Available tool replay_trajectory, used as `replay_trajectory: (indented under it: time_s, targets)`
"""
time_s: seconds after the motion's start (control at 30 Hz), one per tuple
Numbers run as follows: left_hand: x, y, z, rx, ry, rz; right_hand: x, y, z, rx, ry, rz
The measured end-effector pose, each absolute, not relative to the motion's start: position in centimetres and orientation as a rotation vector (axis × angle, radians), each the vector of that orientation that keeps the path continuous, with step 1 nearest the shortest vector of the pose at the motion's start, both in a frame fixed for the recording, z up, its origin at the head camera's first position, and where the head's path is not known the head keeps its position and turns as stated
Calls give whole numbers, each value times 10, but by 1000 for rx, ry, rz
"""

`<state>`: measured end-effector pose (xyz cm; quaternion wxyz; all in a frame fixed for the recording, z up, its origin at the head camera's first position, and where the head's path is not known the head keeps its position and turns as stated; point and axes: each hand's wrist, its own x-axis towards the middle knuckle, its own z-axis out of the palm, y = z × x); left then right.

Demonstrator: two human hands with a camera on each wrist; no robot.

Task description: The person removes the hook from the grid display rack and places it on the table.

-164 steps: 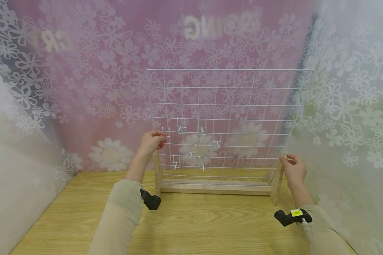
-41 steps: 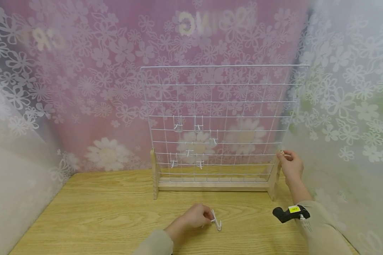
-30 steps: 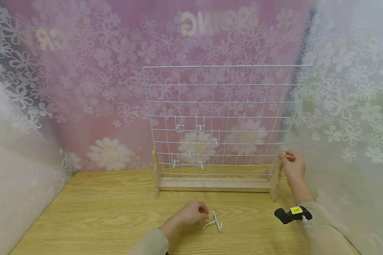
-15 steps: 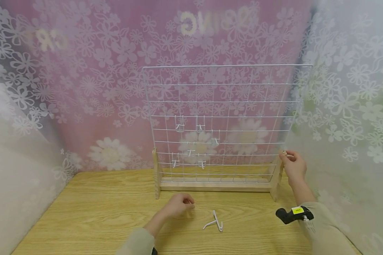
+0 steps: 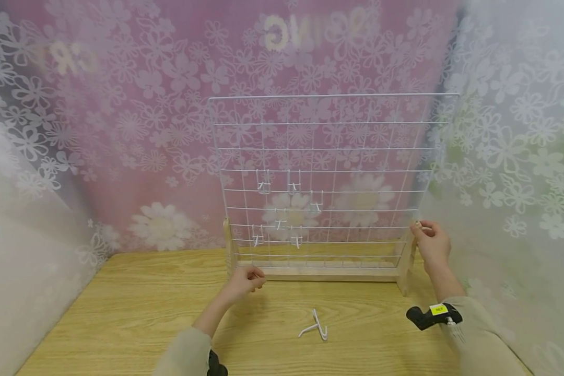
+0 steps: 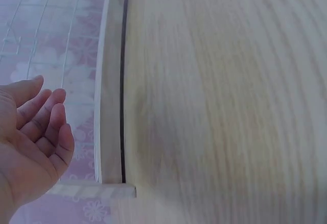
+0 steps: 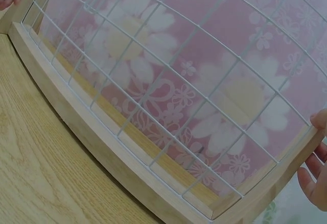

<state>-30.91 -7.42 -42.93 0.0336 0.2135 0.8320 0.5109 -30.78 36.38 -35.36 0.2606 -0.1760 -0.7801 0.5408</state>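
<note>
Change: since half a second ago the left hand (image 5: pixel 245 280) has drawn away from the loose hook (image 5: pixel 316 328) and moved up toward the left foot of the rack; the hook lies where it was let go, and the right hand has kept its place.
Left hand: empty, fingers straight and relaxed, palm showing in the wrist view (image 6: pixel 31 137); it hovers just beside the wooden base (image 5: pixel 319 273) near the left upright, touching nothing that I can see.
Right hand: (image 5: pixel 431 244) fingers curled, pinching the right edge of the wire grid (image 5: pixel 329 149) where it meets the right upright, likely to steady the rack so it does not tip or slide.
Loose hook: white, lying on its side on the counter (image 5: pixel 122 313), well in front of the rack and between the two arms, apart from both hands.
Grid: stands upright in the slotted wooden base, which holds its bottom edge.
Hooks on grid: six small white ones (image 5: pixel 289 209) hang in the lower left part, each caught over a horizontal wire.
Surround: flowered pink and white sheeting closes in the counter at the back and sides.
</note>
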Motion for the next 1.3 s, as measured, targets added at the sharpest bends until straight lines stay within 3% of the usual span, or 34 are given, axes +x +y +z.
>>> replay_trajectory:
  time_s: [0.47,1.3]
  targets:
    - [-324,-93,-402,381,2670,1618,-308,364,-353,-469,-2098,1457]
    - [-338,-90,-361,391,2772,1661,-305,359,-352,-488,-2115,1427]
